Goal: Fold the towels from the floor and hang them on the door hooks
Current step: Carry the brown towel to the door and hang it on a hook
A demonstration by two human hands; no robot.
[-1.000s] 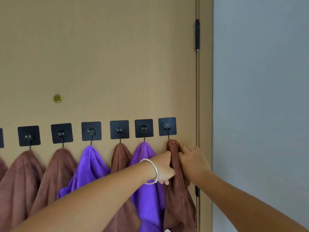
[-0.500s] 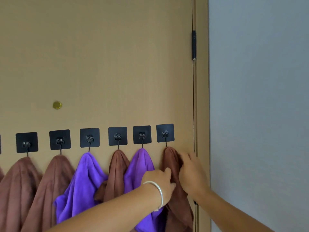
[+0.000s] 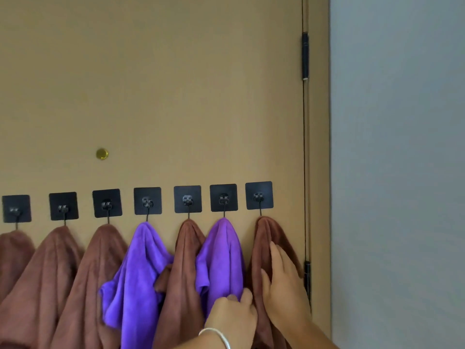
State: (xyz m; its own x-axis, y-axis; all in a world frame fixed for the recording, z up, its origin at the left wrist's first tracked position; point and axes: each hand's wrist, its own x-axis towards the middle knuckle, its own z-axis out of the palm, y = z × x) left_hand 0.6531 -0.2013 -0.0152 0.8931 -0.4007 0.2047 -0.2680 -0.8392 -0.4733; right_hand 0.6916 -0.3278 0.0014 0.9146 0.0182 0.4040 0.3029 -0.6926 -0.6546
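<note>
1. Looking through the head camera, I saw a tan door (image 3: 151,84) filling most of the view, with a grey wall (image 3: 397,147) to its right past the door frame (image 3: 318,147).
2. A black hinge (image 3: 305,56) sat high on the door's right edge, and a second hinge (image 3: 307,280) lower down, just right of the hands.
3. A small brass peephole (image 3: 102,154) was set in the door, above the row of hooks.
4. Seven black square hooks ran across the door in a line, from the leftmost hook (image 3: 16,209) to the rightmost hook (image 3: 259,195), and each one carried a towel.
5. From the left hung three brown towels, then a purple towel (image 3: 141,268), a middle brown towel (image 3: 183,273), a second purple towel (image 3: 221,258) and the rightmost brown towel (image 3: 261,245).
6. The right hand (image 3: 284,293) lay flat on the rightmost brown towel, fingers straight and pressing the cloth to the door.
7. The left hand (image 3: 232,316), with a white bangle (image 3: 216,336) at the wrist, was curled at the lower edge of the second purple towel, beside the rightmost brown one; I could not tell whether it gripped any cloth.
</note>
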